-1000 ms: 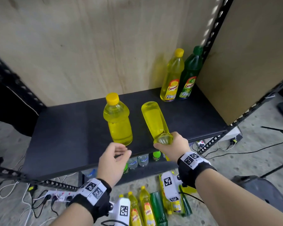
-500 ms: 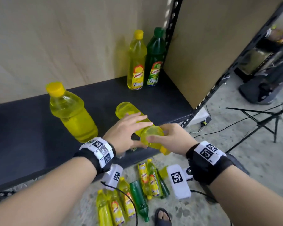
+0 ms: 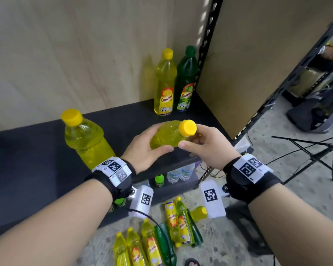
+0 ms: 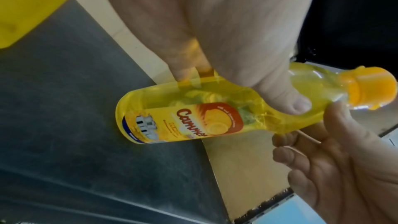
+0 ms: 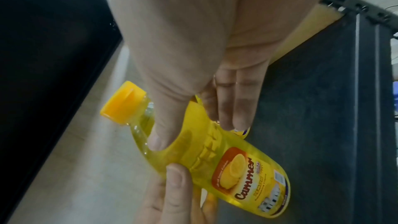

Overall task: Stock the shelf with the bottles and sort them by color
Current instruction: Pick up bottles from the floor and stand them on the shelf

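Bottle (image 3: 166,138) of yellow liquid with a yellow cap, held in both hands over the front edge of the dark shelf (image 3: 37,169), lies tilted with its cap toward the person and its base toward the back board. The left hand (image 3: 146,148) grips the body, thumb on the near side and fingers (image 3: 152,128) curled over the far side; in the left wrist view the thumb presses the shoulder just above the red and yellow label. The right hand (image 3: 208,148) holds the neck end, thumb under the shoulder and fingers wrapped behind just below the cap; the right wrist view shows its thumb pressed into the neck and the left thumb touching the bottle just beside it. On the shelf to the left stands a wider yellow bottle (image 3: 85,139), upright, close to the left wrist. At the back right corner stand a tall yellow bottle (image 3: 164,83) and a dark green bottle (image 3: 186,79), upright and touching side by side against the wooden board (image 3: 65,54). On the floor (image 3: 229,237) below lie several more yellow bottles (image 3: 140,244) and green bottles (image 3: 164,240), close together. A lower shelf holds clear water bottles (image 3: 179,172) and a bright green cap (image 3: 159,178). A black stand (image 3: 315,150) is on the floor at the right.
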A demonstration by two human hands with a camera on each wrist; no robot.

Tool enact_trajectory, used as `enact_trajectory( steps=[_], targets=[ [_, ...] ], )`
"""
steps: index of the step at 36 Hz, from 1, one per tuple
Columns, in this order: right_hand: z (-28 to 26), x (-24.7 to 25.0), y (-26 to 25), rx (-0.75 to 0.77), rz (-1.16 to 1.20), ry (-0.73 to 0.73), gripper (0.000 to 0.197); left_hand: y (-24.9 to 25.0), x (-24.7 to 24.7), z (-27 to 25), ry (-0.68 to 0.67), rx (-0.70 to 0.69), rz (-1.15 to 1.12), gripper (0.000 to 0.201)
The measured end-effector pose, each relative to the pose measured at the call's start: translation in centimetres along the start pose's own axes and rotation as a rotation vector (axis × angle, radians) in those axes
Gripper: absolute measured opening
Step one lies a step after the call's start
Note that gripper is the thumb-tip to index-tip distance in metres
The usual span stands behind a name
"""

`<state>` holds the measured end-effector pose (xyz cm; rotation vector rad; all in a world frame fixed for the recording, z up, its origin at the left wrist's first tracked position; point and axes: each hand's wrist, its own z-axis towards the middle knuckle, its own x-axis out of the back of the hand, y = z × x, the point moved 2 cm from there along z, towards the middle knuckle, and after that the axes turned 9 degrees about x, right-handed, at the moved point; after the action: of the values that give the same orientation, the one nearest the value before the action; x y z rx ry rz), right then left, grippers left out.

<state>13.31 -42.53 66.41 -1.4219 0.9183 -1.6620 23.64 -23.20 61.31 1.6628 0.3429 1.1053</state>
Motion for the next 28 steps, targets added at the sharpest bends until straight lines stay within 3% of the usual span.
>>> enact_trajectory(
  steps=[3,9,13,15,19,22,28],
  targets=[
    [2.0,-0.6,-0.1,0.022,-0.062,0.026,0.031,-0.3,0.6,0.3,0.058,0.064,-0.043,0.059],
    [6.5,-1.8,0.6,0.061,-0.147,0.052,0.077,-1.1,1.3,1.8,0.172,0.163,-0.086,0.056],
    [9.2,-3.1,1.2,0.058,-0.105,0.060,0.077,-1.9,1.7,3.0,0.237,0.224,-0.111,0.068],
    [9.9,-3.7,0.9,0.064,-0.098,0.067,0.068,-2.7,1.8,3.3,0.278,0.246,-0.164,0.072],
    [10.4,-4.4,1.0,0.089,-0.059,0.084,0.058,-2.6,1.6,2.9,0.321,0.256,-0.224,0.061],
    [10.1,-4.5,1.8,0.087,-0.020,0.084,0.059,-2.5,1.2,2.5,0.311,0.241,-0.248,0.059],
    [9.5,-5.0,2.6,0.069,0.050,0.092,0.071,-3.9,0.5,0.6,0.306,0.223,-0.310,0.074]
  ],
)
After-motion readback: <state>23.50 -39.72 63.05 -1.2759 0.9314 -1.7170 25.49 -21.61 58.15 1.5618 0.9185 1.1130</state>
